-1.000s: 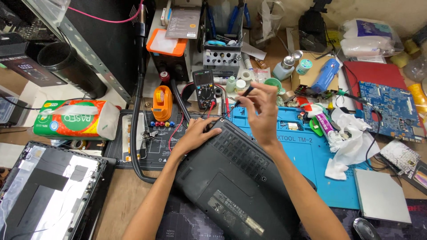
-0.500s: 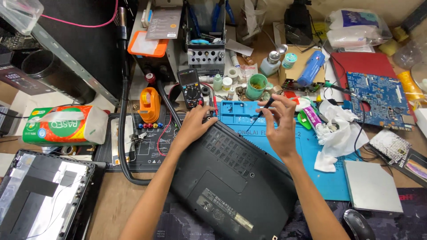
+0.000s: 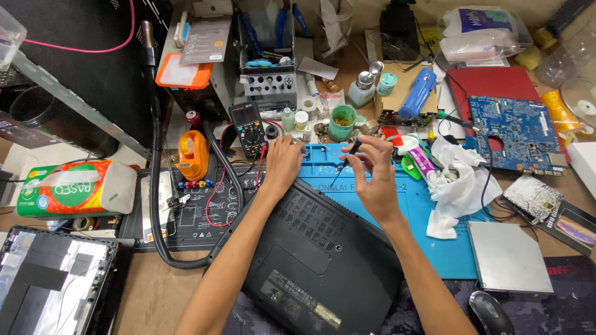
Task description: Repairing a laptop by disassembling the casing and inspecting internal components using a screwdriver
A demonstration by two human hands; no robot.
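Observation:
A black laptop (image 3: 323, 260) lies upside down on the blue repair mat (image 3: 447, 236), its bottom cover facing up. My left hand (image 3: 282, 164) rests on the laptop's far corner, fingers curled over the edge by the mat's tray slots. My right hand (image 3: 372, 177) pinches a thin black screwdriver (image 3: 344, 162) between thumb and fingertips. The screwdriver slants down to the left, its tip just above the laptop's far edge.
A multimeter (image 3: 249, 127) with red leads and an orange tool (image 3: 192, 154) lie left of the hands. A green cup (image 3: 343, 121), small bottles, crumpled white tissue (image 3: 459, 186), a blue circuit board (image 3: 515, 133), a silver drive (image 3: 508, 255) and a mouse (image 3: 490, 313) surround the mat. A tissue pack (image 3: 74, 187) sits far left.
My right hand has kept its hold on the screwdriver and shifted a little with it over the laptop's far edge. My left hand stays on the laptop's corner.

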